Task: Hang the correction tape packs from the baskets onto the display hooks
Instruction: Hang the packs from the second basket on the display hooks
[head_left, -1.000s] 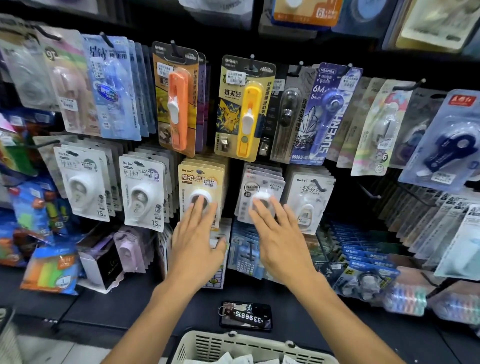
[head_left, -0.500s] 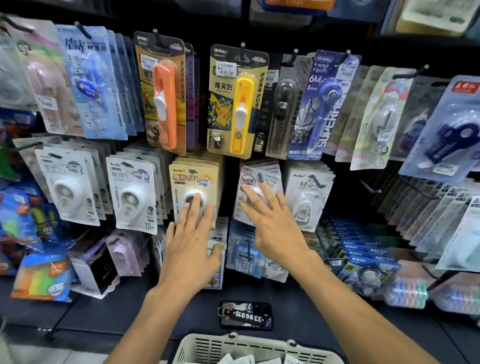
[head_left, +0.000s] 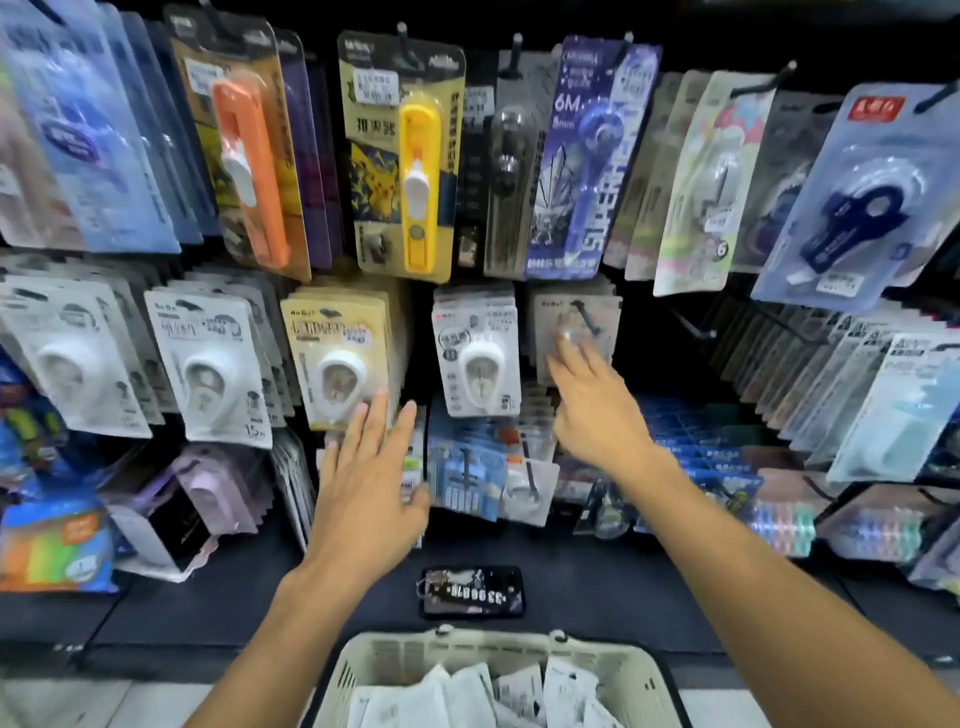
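While the left hand (head_left: 363, 493) hovers released, right fingertips (head_left: 563, 343) touch a hung pack (head_left: 576, 332).

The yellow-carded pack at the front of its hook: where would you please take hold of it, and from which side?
Pinch the yellow-carded pack by its flat lower card edge, coming from below with the left hand. The blister bulges mid-card, the hook holds the top, and neighbouring stacks crowd both sides.

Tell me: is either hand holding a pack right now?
No; the left hand and right hand are both open, fingers straight, gripping nothing.

Glossy plastic packs (head_left: 480, 353), perforated plastic basket (head_left: 395, 662)
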